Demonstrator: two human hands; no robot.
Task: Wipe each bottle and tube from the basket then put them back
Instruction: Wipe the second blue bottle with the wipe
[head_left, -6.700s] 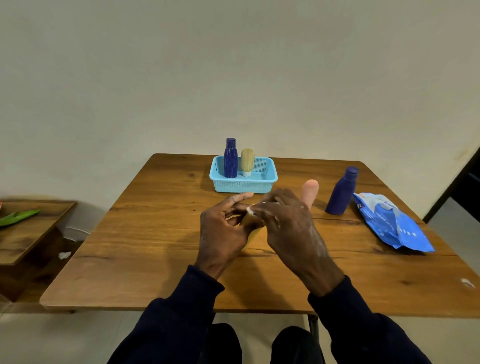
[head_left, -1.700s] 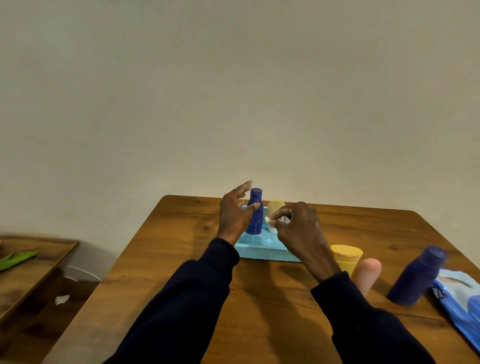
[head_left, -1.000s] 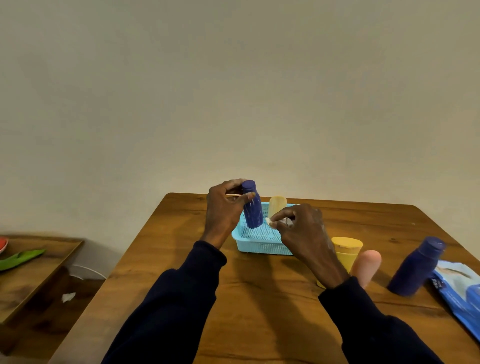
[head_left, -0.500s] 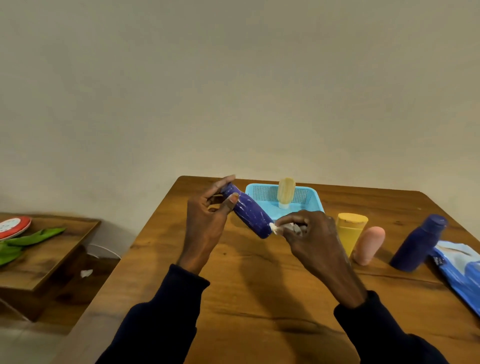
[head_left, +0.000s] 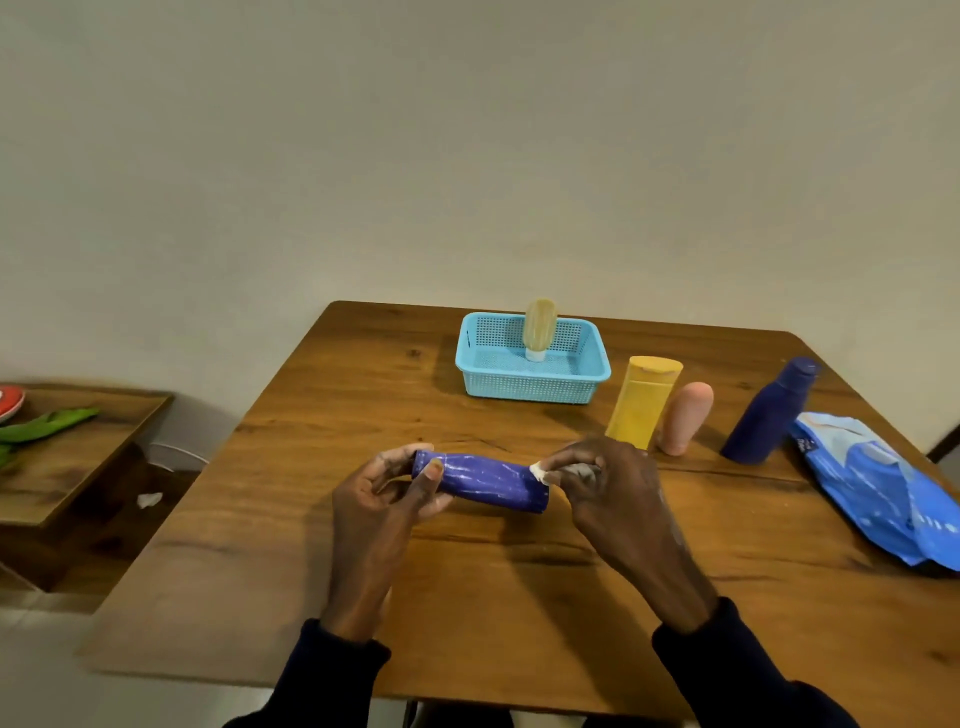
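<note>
One purple bottle (head_left: 483, 480) held sideways over bench (head_left: 467, 597) centre: left hand (head_left: 384, 499) grips its cap end, right hand (head_left: 613, 493) pinches a white wipe (head_left: 539, 472) against its base. Near the far edge, the blue basket (head_left: 524, 387) holds one upright tube (head_left: 537, 327).

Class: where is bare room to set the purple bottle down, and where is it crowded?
Bare: the table left of the basket and left hand, and the strip along the near edge. The basket floor left of the beige tube is free. Crowded: right of the basket, with yellow tube, pink tube, dark blue bottle, blue packet.
</note>
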